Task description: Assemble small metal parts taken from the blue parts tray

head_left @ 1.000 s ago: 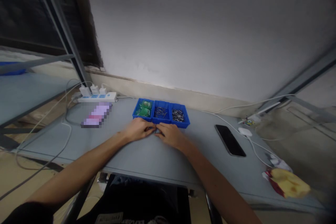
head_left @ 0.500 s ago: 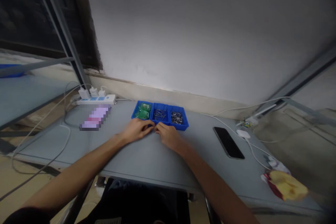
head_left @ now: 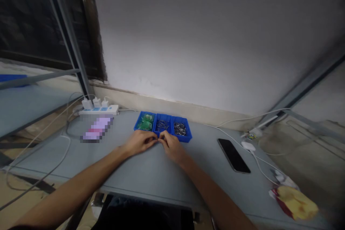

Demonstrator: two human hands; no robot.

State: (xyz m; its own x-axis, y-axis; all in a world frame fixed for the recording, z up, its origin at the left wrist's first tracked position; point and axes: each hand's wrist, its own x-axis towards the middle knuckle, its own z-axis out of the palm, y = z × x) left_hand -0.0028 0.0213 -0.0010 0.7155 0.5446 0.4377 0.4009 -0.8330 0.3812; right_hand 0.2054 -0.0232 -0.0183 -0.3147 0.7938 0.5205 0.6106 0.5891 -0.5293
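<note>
My left hand (head_left: 141, 142) and my right hand (head_left: 172, 146) meet fingertip to fingertip just in front of three joined blue bins. Both hands are pinched; whatever lies between the fingers is too small to make out. The left blue bin (head_left: 136, 125) contains green pieces (head_left: 145, 125) in clear wrapping. Thin metal screws or pins (head_left: 162, 125) lie in the middle blue bin (head_left: 165, 116). Short shiny metal parts (head_left: 180, 128) fill part of the right blue bin (head_left: 185, 138).
A black phone (head_left: 234, 155) lies on the grey table (head_left: 151, 176) at right, beside a white charger (head_left: 248, 146) and cables. Far right is a yellow and red packet (head_left: 296, 203). At left are a power strip (head_left: 113, 109) and a blurred-out phone-like screen (head_left: 97, 128).
The view has tilted up a little, so the table and bins sit lower in the picture. My hands stay together in front of the bins, with small finger movements.
</note>
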